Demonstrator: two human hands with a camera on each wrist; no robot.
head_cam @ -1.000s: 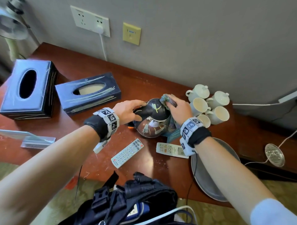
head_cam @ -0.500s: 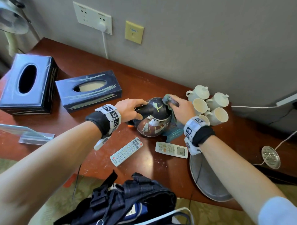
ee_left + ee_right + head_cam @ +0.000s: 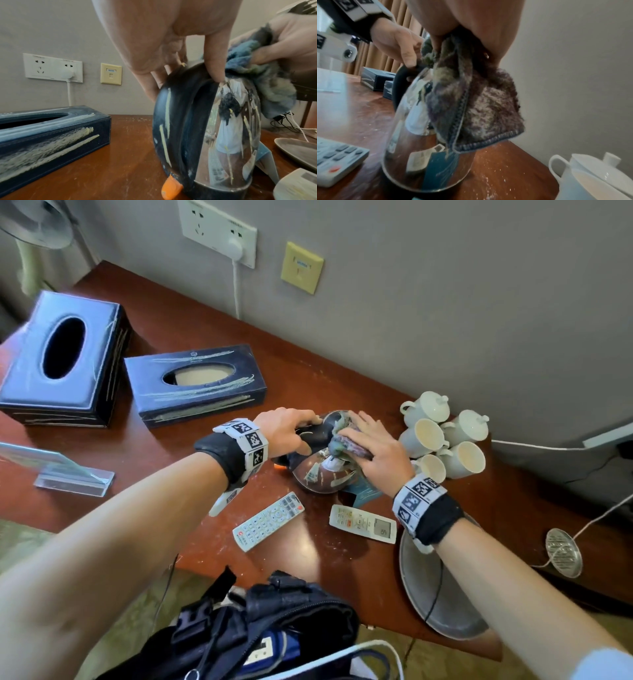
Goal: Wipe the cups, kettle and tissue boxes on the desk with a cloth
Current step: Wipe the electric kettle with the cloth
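Kettle (image 3: 322, 470) stands on the worktop (image 3: 178, 494), between both hands. Left hand (image 3: 284, 429): grip closed round the black handle (image 3: 181, 121) at its top, thumb on the handle's near side, fingers over the far side; judged to steady the kettle against the wiping pressure. Right hand (image 3: 373, 450): fingers curled round a bunched cloth (image 3: 481, 108), pressing it onto the kettle's top and upper shiny side; loose cloth hangs down the wall-facing flank below the grip. Pale streaks show on the handle and body, so the kettle step looks unfinished.

Cups (image 3: 445, 436): cluster just beyond the right hand, apart from the kettle; some open, some lidded. Two tissue boxes (image 3: 195, 385) lie well out past the left grip, streaked, apparently unwiped. Two remotes (image 3: 267, 522) lie nearer the person than the kettle; a metal tray (image 3: 442, 604) lies under the right forearm.
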